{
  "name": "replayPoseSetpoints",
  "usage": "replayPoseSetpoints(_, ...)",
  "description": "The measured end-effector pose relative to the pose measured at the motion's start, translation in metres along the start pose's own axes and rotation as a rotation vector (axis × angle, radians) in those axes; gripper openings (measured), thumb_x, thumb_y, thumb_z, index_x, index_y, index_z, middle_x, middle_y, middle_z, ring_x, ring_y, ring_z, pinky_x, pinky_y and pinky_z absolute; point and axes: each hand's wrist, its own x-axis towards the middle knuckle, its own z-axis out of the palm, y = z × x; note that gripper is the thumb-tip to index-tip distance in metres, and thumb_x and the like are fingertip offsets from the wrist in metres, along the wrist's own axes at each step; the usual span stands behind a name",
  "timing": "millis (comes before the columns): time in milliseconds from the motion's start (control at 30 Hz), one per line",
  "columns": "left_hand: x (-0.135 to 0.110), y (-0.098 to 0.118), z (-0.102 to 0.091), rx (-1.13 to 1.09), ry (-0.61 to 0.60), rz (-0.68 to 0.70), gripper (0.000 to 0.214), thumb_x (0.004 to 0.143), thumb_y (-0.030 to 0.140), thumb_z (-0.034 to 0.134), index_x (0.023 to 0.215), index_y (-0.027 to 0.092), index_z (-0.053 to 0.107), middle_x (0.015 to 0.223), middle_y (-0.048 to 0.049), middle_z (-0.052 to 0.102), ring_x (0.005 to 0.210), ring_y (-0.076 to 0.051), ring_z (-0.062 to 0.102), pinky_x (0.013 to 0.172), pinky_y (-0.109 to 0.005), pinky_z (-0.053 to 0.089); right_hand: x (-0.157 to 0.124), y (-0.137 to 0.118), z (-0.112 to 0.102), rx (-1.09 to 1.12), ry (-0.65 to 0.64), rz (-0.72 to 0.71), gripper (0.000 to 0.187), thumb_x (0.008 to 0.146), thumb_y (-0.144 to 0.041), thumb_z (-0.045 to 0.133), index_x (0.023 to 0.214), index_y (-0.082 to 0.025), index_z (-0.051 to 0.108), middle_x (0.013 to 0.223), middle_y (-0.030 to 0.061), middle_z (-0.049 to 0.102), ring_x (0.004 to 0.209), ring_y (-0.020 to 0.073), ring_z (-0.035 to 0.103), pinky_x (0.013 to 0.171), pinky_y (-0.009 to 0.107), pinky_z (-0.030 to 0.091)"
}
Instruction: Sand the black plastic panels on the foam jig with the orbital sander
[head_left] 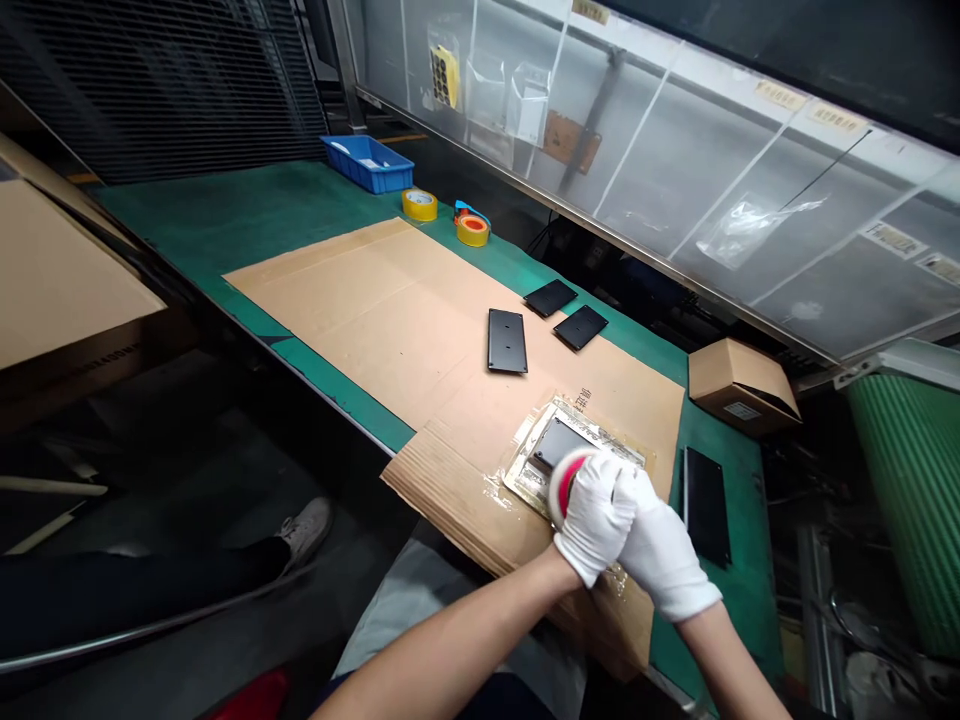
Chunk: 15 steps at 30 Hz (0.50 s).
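Hands in white cotton gloves meet low over the work, the left hand (595, 517) curled shut around a red-cored roll of clear tape (564, 485), the right hand (664, 555) pressed closed against it, though this view cannot show whether the right also grips the roll. Directly beyond the roll, and apparently touching it, lies a black plate (559, 443) inside a clear plastic bag (600, 438). The hands hide its near end; its long axis appears to point toward them, and the left hand is the nearer. Bag and plate rest on a corrugated cardboard pad (480, 510) streaked with tape. Just to the right of the pad, a bare black plate (706, 505) lies on the green surface (337, 392). Farther off, three more black plates (507, 340) sit on a wide cardboard sheet (360, 320), well clear of the hands. A small cardboard box (742, 385) stands to the far right, while two tape rolls (419, 204) and a blue plastic tray (367, 163) mark the far left end.
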Motion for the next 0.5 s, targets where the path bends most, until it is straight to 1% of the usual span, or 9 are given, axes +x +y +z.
replayPoseSetpoints(67, 0.023, -0.007, -0.004, -0.009, -0.040, 0.003, 0.023, 0.097, 0.017, 0.046, 0.095, 0.020, 0.069, 0.096, -0.0098, 0.074, 0.094, -0.025, 0.071, 0.095, -0.043, 0.058, 0.021, -0.007, -0.011, 0.001, -0.018, 0.026, 0.049, 0.093, -0.022, 0.054, 0.140, -0.010, 0.052, 0.125, 0.0199, 0.062, 0.090, 0.0248, 0.070, 0.074, 0.031, 0.052)
replayPoseSetpoints(133, 0.045, -0.012, -0.007, -0.020, -0.103, 0.000, 0.022, 0.095, 0.014, 0.048, 0.090, 0.019, 0.068, 0.095, -0.0099, 0.074, 0.094, -0.024, 0.071, 0.095, -0.042, 0.058, 0.041, -0.013, -0.023, 0.009, -0.040, 0.109, 0.054, 0.089, -0.030, 0.063, 0.139, -0.011, 0.052, 0.121, 0.0184, 0.063, 0.089, 0.0261, 0.071, 0.073, 0.032, 0.052)
replayPoseSetpoints(167, 0.051, -0.013, -0.008, -0.025, -0.122, -0.003, 0.022, 0.094, 0.013, 0.048, 0.089, 0.018, 0.068, 0.095, -0.0101, 0.074, 0.095, -0.024, 0.071, 0.095, -0.041, 0.058, 0.047, -0.016, -0.027, 0.014, -0.043, 0.144, 0.056, 0.087, -0.032, 0.066, 0.138, -0.011, 0.053, 0.119, 0.0180, 0.064, 0.088, 0.0267, 0.071, 0.073, 0.032, 0.052)
replayPoseSetpoints(233, 0.050, -0.012, -0.013, -0.016, -0.115, -0.009, 0.022, 0.095, 0.012, 0.047, 0.091, 0.018, 0.067, 0.095, -0.0099, 0.074, 0.095, -0.024, 0.071, 0.095, -0.041, 0.057, 0.049, -0.020, -0.030, 0.028, -0.032, 0.128, 0.056, 0.088, -0.030, 0.066, 0.138, -0.010, 0.053, 0.120, 0.0189, 0.064, 0.092, 0.0268, 0.071, 0.077, 0.032, 0.053)
replayPoseSetpoints(300, 0.037, -0.010, -0.018, 0.023, -0.042, -0.022, 0.023, 0.098, 0.014, 0.044, 0.094, 0.017, 0.067, 0.094, -0.0096, 0.073, 0.094, -0.024, 0.070, 0.094, -0.043, 0.057, 0.041, -0.023, -0.026, 0.045, -0.017, 0.003, 0.051, 0.091, -0.023, 0.059, 0.140, -0.009, 0.053, 0.127, 0.0211, 0.063, 0.102, 0.0261, 0.070, 0.085, 0.031, 0.053)
replayPoseSetpoints(367, 0.026, -0.008, -0.020, 0.057, 0.014, -0.029, 0.024, 0.099, 0.016, 0.043, 0.092, 0.018, 0.066, 0.093, -0.0103, 0.071, 0.092, -0.025, 0.069, 0.093, -0.044, 0.057, 0.033, -0.023, -0.023, 0.050, -0.021, -0.109, 0.049, 0.093, -0.018, 0.053, 0.141, -0.009, 0.054, 0.134, 0.0221, 0.061, 0.112, 0.0255, 0.067, 0.092, 0.031, 0.051)
replayPoseSetpoints(400, 0.024, -0.007, -0.019, 0.052, 0.011, -0.026, 0.023, 0.099, 0.016, 0.043, 0.090, 0.018, 0.065, 0.092, -0.0109, 0.071, 0.092, -0.026, 0.069, 0.092, -0.045, 0.057, 0.031, -0.023, -0.022, 0.046, -0.029, -0.108, 0.049, 0.093, -0.018, 0.053, 0.141, -0.009, 0.054, 0.134, 0.0220, 0.061, 0.112, 0.0255, 0.067, 0.093, 0.031, 0.051)
replayPoseSetpoints(433, 0.024, -0.006, -0.017, 0.033, -0.008, -0.019, 0.023, 0.098, 0.016, 0.044, 0.089, 0.018, 0.065, 0.093, -0.0112, 0.072, 0.093, -0.026, 0.069, 0.093, -0.044, 0.057, 0.031, -0.022, -0.023, 0.040, -0.036, -0.064, 0.050, 0.093, -0.020, 0.055, 0.142, -0.009, 0.053, 0.133, 0.0218, 0.061, 0.109, 0.0259, 0.068, 0.090, 0.031, 0.052)
replayPoseSetpoints(500, 0.029, -0.007, -0.013, -0.013, -0.065, -0.003, 0.021, 0.097, 0.016, 0.046, 0.089, 0.019, 0.065, 0.094, -0.0107, 0.073, 0.094, -0.025, 0.070, 0.095, -0.042, 0.057, 0.033, -0.020, -0.027, 0.029, -0.048, 0.074, 0.059, 0.088, -0.027, 0.064, 0.143, -0.010, 0.051, 0.128, 0.0212, 0.062, 0.099, 0.0265, 0.071, 0.083, 0.032, 0.053)
